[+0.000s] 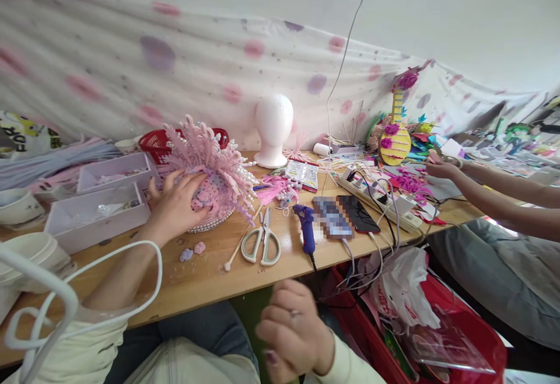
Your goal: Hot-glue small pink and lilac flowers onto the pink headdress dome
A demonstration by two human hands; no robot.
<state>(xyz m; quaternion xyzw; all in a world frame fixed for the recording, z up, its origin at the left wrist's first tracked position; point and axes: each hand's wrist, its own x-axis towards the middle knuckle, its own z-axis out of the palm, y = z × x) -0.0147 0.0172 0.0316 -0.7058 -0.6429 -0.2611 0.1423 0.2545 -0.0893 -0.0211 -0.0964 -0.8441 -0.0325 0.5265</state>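
Note:
My left hand (179, 200) curves its fingers over the side of a pink headdress (207, 197). The headdress has fluffy pink stems, strings of white pearl beads and a speckled pink-purple crown, and it rests on the table. My right hand (295, 331) is closed in front of the table edge, a little blurred; whatever its fingers may hold is hidden. Between the hands lie scissors (263, 244) with pale handles, a thin stick with a round white tip (227, 266), and two small flowers (192, 251). A purple glue gun (306, 229) lies right of the scissors.
A white foam head (273, 130) stands behind. Two lilac trays (96, 220) and a red basket (153, 145) are at left. White cable loops (157, 267) cross near my left forearm. Right are phones (359, 213), a power strip (380, 200), a yellow paper instrument (394, 146) and another person's hands (441, 168).

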